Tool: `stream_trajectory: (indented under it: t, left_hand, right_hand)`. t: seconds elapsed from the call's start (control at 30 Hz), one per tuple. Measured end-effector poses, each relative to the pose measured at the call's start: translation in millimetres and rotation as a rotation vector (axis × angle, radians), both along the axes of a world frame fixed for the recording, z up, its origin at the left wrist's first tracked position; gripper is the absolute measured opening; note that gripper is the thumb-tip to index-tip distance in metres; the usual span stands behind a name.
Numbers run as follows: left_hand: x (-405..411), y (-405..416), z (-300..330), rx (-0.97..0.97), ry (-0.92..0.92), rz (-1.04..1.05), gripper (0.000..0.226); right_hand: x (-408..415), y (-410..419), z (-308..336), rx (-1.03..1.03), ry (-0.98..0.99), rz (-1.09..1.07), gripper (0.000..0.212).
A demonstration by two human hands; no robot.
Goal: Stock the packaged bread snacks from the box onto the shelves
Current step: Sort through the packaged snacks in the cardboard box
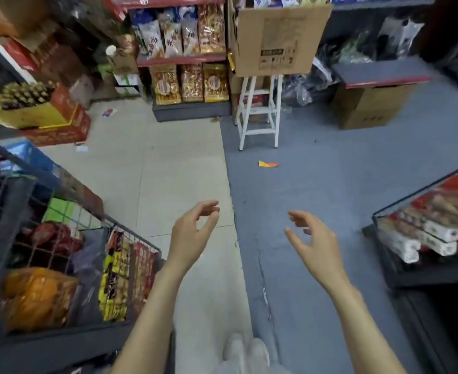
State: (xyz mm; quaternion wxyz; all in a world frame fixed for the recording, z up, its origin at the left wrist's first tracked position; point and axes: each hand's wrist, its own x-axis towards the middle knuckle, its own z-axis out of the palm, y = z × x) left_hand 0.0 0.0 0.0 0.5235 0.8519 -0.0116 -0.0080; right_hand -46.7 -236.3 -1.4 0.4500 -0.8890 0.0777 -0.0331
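An open cardboard box (282, 39) holding packaged snacks (273, 0) stands on a white stool (259, 109) at the far end of the aisle. To its left, red-edged shelves (180, 60) carry rows of bagged bread snacks (184, 36). My left hand (192, 233) and my right hand (313, 244) hang in front of me over the floor, well short of the box. Both hold nothing, with fingers loosely curled.
A wire basket rack (68, 255) full of bagged goods stands close on my left. A low rack with wrapped rolls (422, 233) is on the right. A closed cardboard box (368, 106) sits at the back right. An orange wrapper (268, 163) lies on the grey floor.
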Motion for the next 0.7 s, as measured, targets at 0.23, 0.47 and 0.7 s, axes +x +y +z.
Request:
stream_trajectory:
  t: [0.23, 0.47, 0.7]
  left_hand:
    - [44, -18, -30, 0.020, 0.128, -0.061, 0.025]
    - [128, -57, -42, -0.017, 0.157, -0.018, 0.020]
    - [256, -111, -27, -0.041, 0.160, 0.110, 0.018]
  right_hand:
    - [35, -26, -16, -0.092, 0.082, -0.032, 0.039]
    - [130, -70, -33, -0.074, 0.097, -0.079, 0.034]
    - [280, -135, -29, -0.101, 0.079, -0.025, 0.032]
